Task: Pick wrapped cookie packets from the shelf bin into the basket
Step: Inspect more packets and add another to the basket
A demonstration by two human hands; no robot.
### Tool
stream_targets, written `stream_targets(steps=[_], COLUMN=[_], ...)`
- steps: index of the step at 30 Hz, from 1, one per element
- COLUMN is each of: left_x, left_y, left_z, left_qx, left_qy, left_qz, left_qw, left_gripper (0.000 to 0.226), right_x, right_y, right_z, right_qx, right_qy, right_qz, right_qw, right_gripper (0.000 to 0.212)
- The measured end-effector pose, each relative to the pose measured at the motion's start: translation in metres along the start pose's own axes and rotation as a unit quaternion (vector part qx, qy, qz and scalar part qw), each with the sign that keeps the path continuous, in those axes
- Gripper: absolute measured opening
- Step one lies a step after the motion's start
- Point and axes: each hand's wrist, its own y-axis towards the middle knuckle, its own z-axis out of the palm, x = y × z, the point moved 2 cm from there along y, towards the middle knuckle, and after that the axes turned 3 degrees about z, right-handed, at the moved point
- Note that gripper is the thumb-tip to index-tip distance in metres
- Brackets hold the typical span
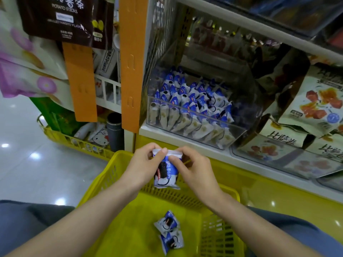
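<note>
Grip: one cookie packet [166, 173] is pinched along its top seal, by the left hand [146, 162] on one side and the right hand [194, 169] on the other; the rest of the packet hangs free below the fingers.
Task item: the held packet is hung over the far end of the yellow basket [104, 177], above its mesh wall.
Already placed: two packets [168, 222] are seen on the basket floor, below the grip and nearer the body, touching each other.
Supply: the clear shelf bin [246, 115] is found above and beyond the grip, slightly to its right, and many more packets [187, 101] are stacked inside it.
Step judged: the packet appears ready to be dropped in.
Doing it well: the packet should be brought nearer the body so that it clears the far wall, then both pinches should be let go together; a low release is advised so that it does not bounce out.
Obstacles: nothing is seen between the grip and the basket floor.
Around: bags of dried fruit [319, 104] are piled right of the bin, and an orange shelf post [132, 62] is stood left of it.
Risk: on a later reach the bin's front lip could be caught by the wrist.
</note>
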Motion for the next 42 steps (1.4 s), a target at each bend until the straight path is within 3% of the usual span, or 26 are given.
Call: stream_targets(steps=[2, 5, 7, 9, 13, 16, 19, 24, 27, 32, 35, 37, 39, 42], left_x=[-0.003, -0.008, -0.012, -0.013, -0.012, -0.013, -0.012, -0.014, -0.013, -0.006, -0.009, -0.015, -0.017, -0.013], left_y=[0.001, 0.001, 0.002, 0.001, -0.001, 0.000, 0.002, 0.003, 0.005, 0.006, 0.007, 0.004, -0.002, -0.005], left_z=[0.000, 0.000, 0.000, 0.001, 0.000, -0.004, -0.008, -0.005, -0.004, -0.004, -0.009, -0.009, -0.004, 0.002], left_qx=[0.010, 0.026, 0.038, 0.050, 0.035, 0.007, -0.003, -0.011, -0.022, -0.063, -0.043, -0.009, 0.019, 0.035], left_qy=[-0.008, -0.043, -0.059, -0.059, -0.066, -0.075, -0.036, 0.071, 0.053, -0.038, 0.044, 0.145, 0.202, 0.165], left_qz=[-0.008, -0.027, -0.044, -0.067, -0.066, -0.055, -0.029, 0.059, 0.047, -0.034, 0.036, 0.117, 0.166, 0.165], left_qw=[1.000, 0.998, 0.997, 0.995, 0.995, 0.996, 0.999, 0.996, 0.997, 0.997, 0.997, 0.982, 0.965, 0.972], left_gripper=[0.026, 0.019, 0.012, 0.021, 0.030, 0.026, 0.025, 0.011, 0.019, 0.024, 0.023, 0.021, 0.019, 0.015], right_x=[0.004, 0.007, 0.006, 0.004, 0.002, 0.003, 0.004, 0.007, 0.004, 0.000, -0.003, -0.002, 0.002, 0.003], right_y=[-0.002, 0.000, 0.002, 0.005, 0.003, -0.001, -0.005, -0.012, -0.011, -0.010, -0.011, -0.011, -0.009, -0.008], right_z=[-0.003, -0.007, -0.009, -0.013, -0.020, -0.020, -0.019, -0.019, -0.018, -0.008, 0.001, 0.003, 0.000, -0.003], right_qx=[-0.034, -0.047, -0.055, -0.067, -0.042, 0.020, 0.088, 0.131, 0.110, 0.158, 0.111, 0.061, 0.018, -0.015], right_qy=[-0.071, -0.061, 0.019, 0.141, 0.357, 0.395, 0.322, 0.197, 0.246, 0.258, 0.110, 0.092, 0.122, 0.147], right_qz=[-0.072, -0.085, -0.015, 0.084, 0.248, 0.305, 0.323, 0.227, 0.230, 0.242, 0.191, 0.160, 0.118, 0.080], right_qw=[0.994, 0.993, 0.998, 0.984, 0.900, 0.866, 0.886, 0.945, 0.935, 0.922, 0.969, 0.981, 0.985, 0.986], right_gripper=[0.010, 0.009, 0.008, 0.011, 0.006, 0.014, 0.024, 0.023, 0.022, 0.012, 0.032, 0.042, 0.030, 0.005])
